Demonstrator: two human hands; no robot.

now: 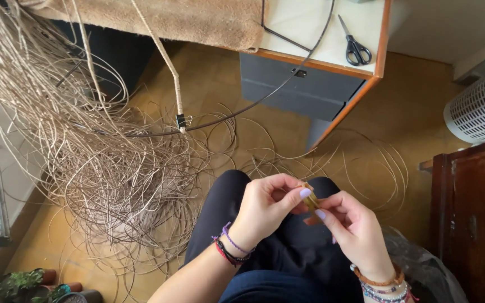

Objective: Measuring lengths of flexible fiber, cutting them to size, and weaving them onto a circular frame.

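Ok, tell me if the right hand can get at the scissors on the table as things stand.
Probably not straight away. The right hand is pinching a small tan piece together with the left hand over the lap, and the scissors lie far off on the table. Nothing blocks the path, though.

I see scissors on the table, a tan cloth beside them, loose cane strands heaped over the floor, a white basket, a wooden cabinet, potted plants.
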